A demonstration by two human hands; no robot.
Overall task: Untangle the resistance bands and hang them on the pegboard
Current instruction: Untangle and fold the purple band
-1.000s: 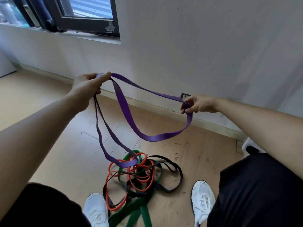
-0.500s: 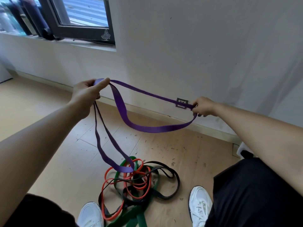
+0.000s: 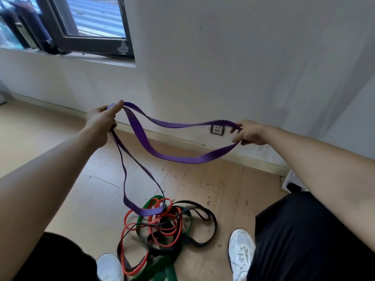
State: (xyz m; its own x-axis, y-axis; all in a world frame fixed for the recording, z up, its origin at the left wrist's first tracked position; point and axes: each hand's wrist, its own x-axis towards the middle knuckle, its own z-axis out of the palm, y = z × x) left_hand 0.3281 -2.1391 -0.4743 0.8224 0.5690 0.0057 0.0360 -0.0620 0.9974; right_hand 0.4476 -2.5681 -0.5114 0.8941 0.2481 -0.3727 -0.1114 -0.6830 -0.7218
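A long purple resistance band is held up between both hands. My left hand pinches its upper fold between thumb and fingers. My right hand holds the band's far end, fingers curled round it. One loop sags between the hands; another hangs from the left hand down onto a tangled pile on the floor. That pile holds a red band, a green band and a black band, wound through one another. No pegboard is in view.
A white wall with a socket and a skirting board runs behind the hands. A dark-framed window is at top left. My white shoes stand either side of the pile on the wooden floor.
My right hand has moved further right, drawing the purple loop out longer and flatter. The left hand has stayed about where it was, and the camera has tilted up slightly.
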